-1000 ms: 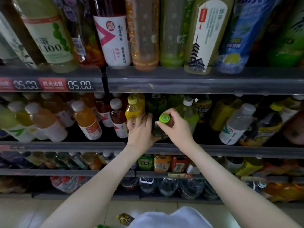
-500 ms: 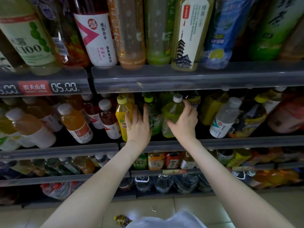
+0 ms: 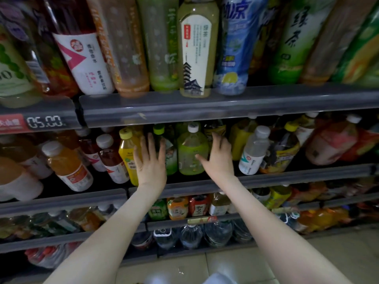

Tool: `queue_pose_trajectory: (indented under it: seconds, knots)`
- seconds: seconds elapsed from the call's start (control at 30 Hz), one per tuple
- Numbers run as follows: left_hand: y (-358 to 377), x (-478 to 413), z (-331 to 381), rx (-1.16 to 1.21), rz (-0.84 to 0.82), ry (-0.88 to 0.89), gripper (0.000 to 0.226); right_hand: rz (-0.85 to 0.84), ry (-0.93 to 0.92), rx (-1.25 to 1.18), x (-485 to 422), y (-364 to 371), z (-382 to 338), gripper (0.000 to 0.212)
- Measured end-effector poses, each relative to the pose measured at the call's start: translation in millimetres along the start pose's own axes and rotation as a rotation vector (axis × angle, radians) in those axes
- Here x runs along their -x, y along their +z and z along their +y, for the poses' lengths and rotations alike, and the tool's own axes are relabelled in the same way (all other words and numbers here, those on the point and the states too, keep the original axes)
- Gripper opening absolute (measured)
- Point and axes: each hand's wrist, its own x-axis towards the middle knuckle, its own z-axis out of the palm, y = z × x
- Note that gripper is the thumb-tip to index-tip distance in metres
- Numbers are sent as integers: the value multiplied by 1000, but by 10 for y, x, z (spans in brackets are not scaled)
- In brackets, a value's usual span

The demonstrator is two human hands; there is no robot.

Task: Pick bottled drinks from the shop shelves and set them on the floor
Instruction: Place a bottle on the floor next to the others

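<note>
Both my hands reach into the second shelf [image 3: 266, 178] of drinks. My left hand [image 3: 151, 160] is spread open, fingers up, in front of a dark bottle with a lime-green cap [image 3: 164, 148] and beside a yellow juice bottle [image 3: 128, 152]. My right hand [image 3: 217, 158] has its fingers apart, the thumb touching the right side of a pale green bottle with a white cap [image 3: 189, 154]; the fingers reach behind it toward a dark bottle [image 3: 214, 128]. Neither hand encloses a bottle.
The top shelf [image 3: 225, 105] carries tall tea and juice bottles right above my hands. A clear water bottle [image 3: 254, 152] stands to the right, orange and red drinks [image 3: 67, 165] to the left. Lower shelves hold small bottles and big water jugs. Tiled floor [image 3: 235, 265] lies below.
My right hand has let go of the green-capped bottle, which now stands back on the shelf. Both hands have opened and shifted apart; the view moved closer to the shelf.
</note>
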Motion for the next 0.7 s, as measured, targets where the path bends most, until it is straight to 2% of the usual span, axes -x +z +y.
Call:
queue_pose_trajectory:
  seconds: [0.07, 0.1, 0.13, 0.17, 0.23, 0.3, 0.37, 0.47, 0.57, 0.63, 0.7]
  knots:
    - [-37, 91, 187, 97, 31, 6, 82, 255, -46, 163, 48, -204, 279, 69]
    - [-58, 130, 296, 116, 42, 53, 86, 344, -35, 229, 37, -312, 420, 67]
    - [-91, 158, 411, 129, 31, 113, 90, 364, 0, 276, 4, -422, 555, 69]
    - [-129, 170, 525, 140, 14, 167, 94, 325, 44, 306, -46, -535, 674, 70]
    - [-222, 168, 741, 152, 8, 232, 95, 141, 114, 324, -163, -709, 864, 71]
    - [-336, 168, 953, 166, -6, 264, 92, -24, 107, 226, -226, -818, 982, 66]
    - [-416, 201, 1144, 185, -38, 290, 90, -57, 38, 132, -193, -904, 1015, 63]
    - [-454, 298, 1360, 191, -117, 325, 89, -35, -162, 218, 17, -929, 1003, 56]
    - [-459, 430, 1524, 229, -228, 311, 86, -135, -323, 223, 372, -845, 1021, 46]
    - [-497, 557, 1607, 300, -260, 291, 81, -203, -341, 101, 564, -832, 1105, 44]
    - [-551, 708, 1677, 482, -264, 248, 77, -174, -335, -102, 667, -933, 1150, 41]
